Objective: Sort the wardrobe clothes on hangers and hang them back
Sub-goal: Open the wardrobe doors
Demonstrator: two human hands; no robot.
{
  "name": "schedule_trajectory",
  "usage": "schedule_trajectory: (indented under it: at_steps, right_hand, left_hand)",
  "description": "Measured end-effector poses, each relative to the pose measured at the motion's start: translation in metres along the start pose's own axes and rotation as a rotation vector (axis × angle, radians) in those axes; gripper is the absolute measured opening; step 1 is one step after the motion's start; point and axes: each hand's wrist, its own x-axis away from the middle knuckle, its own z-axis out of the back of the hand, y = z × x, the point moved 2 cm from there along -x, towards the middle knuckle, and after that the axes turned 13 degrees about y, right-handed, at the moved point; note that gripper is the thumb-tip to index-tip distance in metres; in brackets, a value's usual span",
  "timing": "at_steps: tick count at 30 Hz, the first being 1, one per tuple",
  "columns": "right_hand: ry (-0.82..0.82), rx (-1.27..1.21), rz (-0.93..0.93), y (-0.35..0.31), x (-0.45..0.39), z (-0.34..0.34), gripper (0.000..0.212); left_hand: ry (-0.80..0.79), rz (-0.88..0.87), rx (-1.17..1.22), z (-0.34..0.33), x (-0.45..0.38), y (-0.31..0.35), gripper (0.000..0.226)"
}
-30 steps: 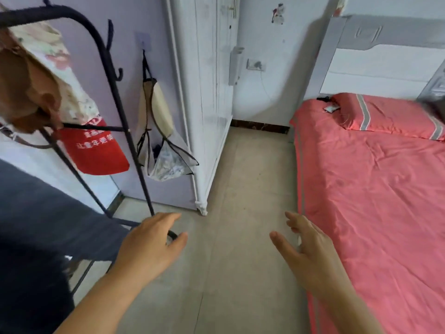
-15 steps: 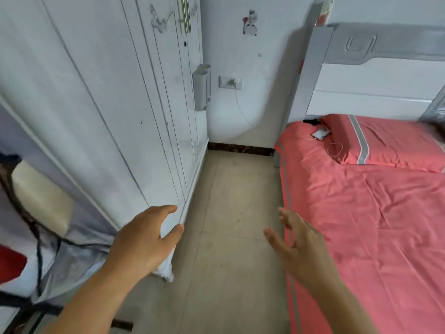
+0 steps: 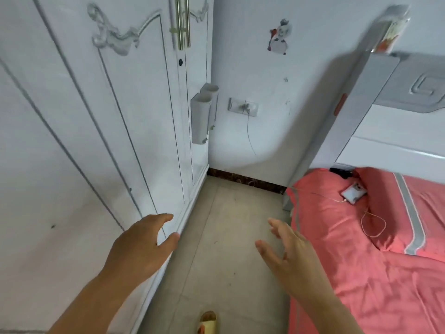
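A tall white wardrobe (image 3: 101, 131) fills the left side, its doors closed, with two metal bar handles (image 3: 183, 22) near the top. My left hand (image 3: 139, 247) hovers low in front of the wardrobe's door, fingers relaxed, holding nothing. Over the floor beside the bed my right hand (image 3: 286, 254) is spread with straight fingers, also empty. No clothes or hangers are in sight.
A bed with a coral-red sheet (image 3: 375, 273) and pillow (image 3: 407, 208) takes the right side; a small white device (image 3: 353, 193) with a cable lies on it. A narrow strip of beige floor (image 3: 224, 237) runs between wardrobe and bed. A yellow slipper (image 3: 207, 322) shows below.
The view has swung right and forward: the clothes rack and hanging bags have left the frame, and the wardrobe front now fills the left. Both hands stay out in front, empty.
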Motion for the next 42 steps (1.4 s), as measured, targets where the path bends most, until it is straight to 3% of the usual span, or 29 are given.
schedule_trajectory:
  at_steps: [6,10,17,23,33,40,42]
  right_hand:
    - [0.029,0.017,0.008,0.015,-0.150,0.009,0.059]
    - [-0.009,0.011,0.030,0.038,-0.235,0.001,0.060]
    - [-0.161,-0.022,0.207,0.056,-0.404,-0.015,0.054]
    - [-0.291,-0.079,0.478,0.020,-0.523,-0.024,0.053]
    - [-0.369,-0.393,0.877,-0.108,-0.597,-0.077,0.051]
    - [-0.309,-0.580,0.980,-0.183,-0.614,-0.097,0.055]
    - [-0.304,-0.649,0.960,-0.195,-0.618,-0.100,0.051]
  left_hand:
    - [0.033,-0.147,0.016,-0.012,-0.154,0.095,0.046]
    - [0.024,-0.136,0.020,-0.040,-0.223,0.134,0.045]
    - [0.147,0.103,0.038,-0.068,-0.325,0.170,0.046]
    - [0.322,0.302,0.036,-0.052,-0.382,0.194,0.046]
    - [0.712,0.494,-0.062,0.011,-0.421,0.172,0.044]
    - [1.054,0.455,-0.079,0.054,-0.440,0.155,0.063]
    - [1.121,0.440,-0.084,0.059,-0.442,0.154,0.060]
